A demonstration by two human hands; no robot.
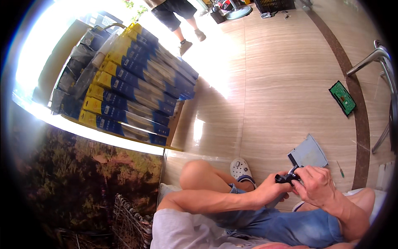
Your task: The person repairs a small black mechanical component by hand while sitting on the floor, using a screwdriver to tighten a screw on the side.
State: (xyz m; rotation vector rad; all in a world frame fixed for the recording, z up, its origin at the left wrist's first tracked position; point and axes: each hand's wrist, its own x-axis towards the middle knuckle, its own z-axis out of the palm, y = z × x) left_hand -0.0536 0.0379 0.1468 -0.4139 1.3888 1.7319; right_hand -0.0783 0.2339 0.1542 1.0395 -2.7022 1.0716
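Observation:
Low in the view, over my knees, my left hand (271, 191) is closed around a black object (286, 178), small and with a rounded end, with a darker grey part hanging below it partly hidden by my fingers. My right hand (315, 186) grips the same object from the right, fingers curled over it. Just beyond my hands, a grey flat casing (309, 151) lies on the floor, with a thin green-handled screwdriver (340, 170) to its right. Farther up on the right, a green circuit board (342, 97) lies on the tiles.
Stacked yellow-and-blue boxes (124, 91) stand at the left above a printed panel (83, 166) and a woven basket (124, 216). Another person's legs (178, 25) are at the top. A chrome chair frame (377, 58) is at the right, a black crate (273, 5) at the back.

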